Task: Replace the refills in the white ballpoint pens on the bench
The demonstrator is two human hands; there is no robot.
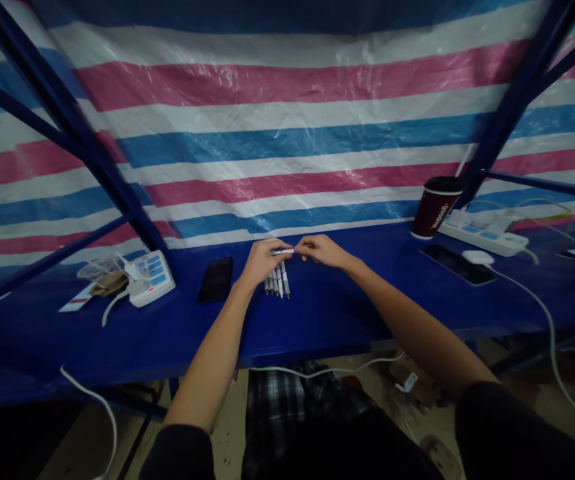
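Observation:
On the blue table (317, 320), several slim white-and-grey pens (278, 283) lie side by side, their dark ends toward me. Just above them, my left hand (264, 259) is closed on another pen (282, 252), held roughly level. My right hand (321, 251) is at the right end of that pen, its thumb and fingers pinched together. What its fingertips hold, if anything, is too small to make out. The upper ends of the lying pens are partly hidden by my left hand.
A black phone (216, 280) and a power strip (152, 279) with plugs lie left. To the right are a lidded dark cup (436, 208), another phone (457, 264) under a white charger (478, 257), and a second power strip (484, 233). Striped sheeting (287, 147) hangs behind.

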